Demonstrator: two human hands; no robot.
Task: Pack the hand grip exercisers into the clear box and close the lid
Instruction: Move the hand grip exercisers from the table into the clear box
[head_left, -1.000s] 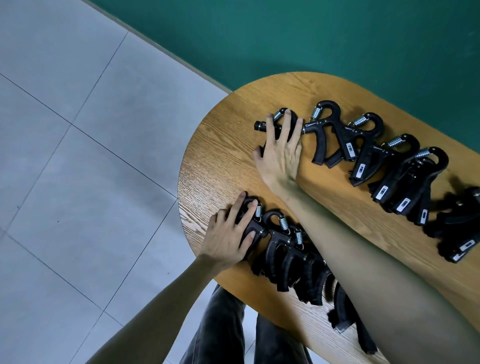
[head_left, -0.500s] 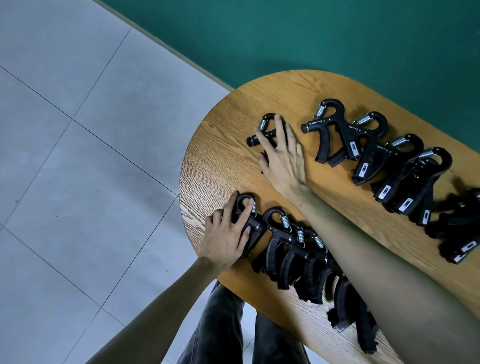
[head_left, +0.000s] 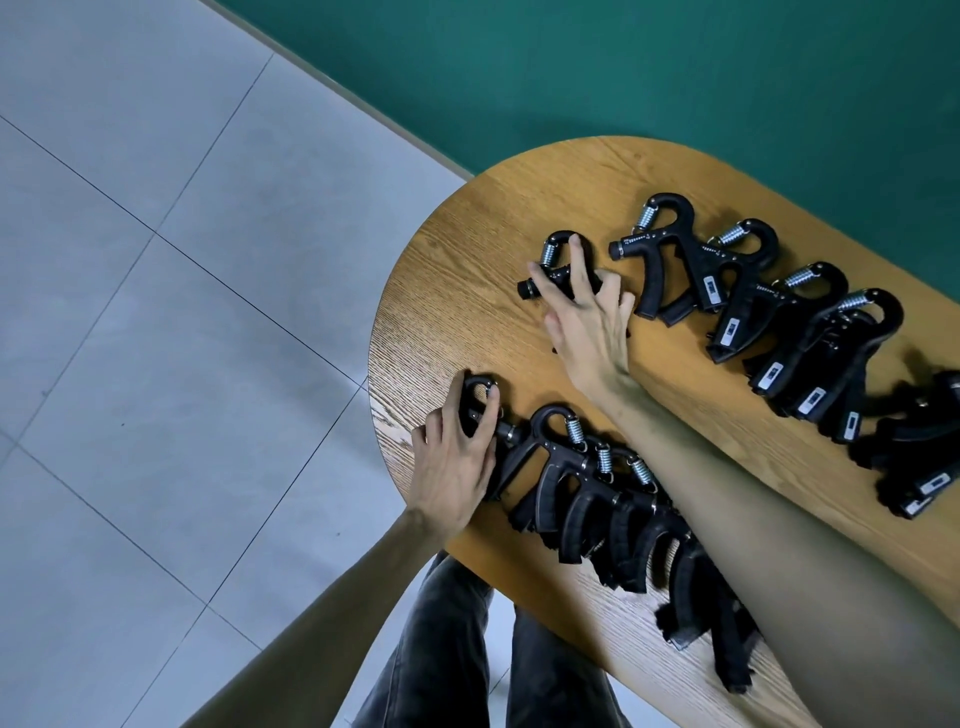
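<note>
Black hand grip exercisers with steel springs lie in two rows on the rounded wooden table (head_left: 457, 270). The far row (head_left: 737, 291) runs to the right edge. The near row (head_left: 587, 499) overlaps along the front edge, partly hidden under my right forearm. My right hand (head_left: 587, 322) curls its fingers around the leftmost far exerciser (head_left: 558, 254), which sits apart from its row. My left hand (head_left: 457, 457) grips the leftmost near exerciser (head_left: 475, 395) by its looped top. No clear box is in view.
The table's curved end drops off to a grey tiled floor (head_left: 156, 312) on the left. A green wall (head_left: 623, 67) stands behind the table. My dark trousers (head_left: 457, 649) show below the front edge.
My right hand has dragged the leftmost far exerciser to the left, away from its row, and closed its fingers on it. My left hand has shifted slightly left onto the near exerciser's loop.
</note>
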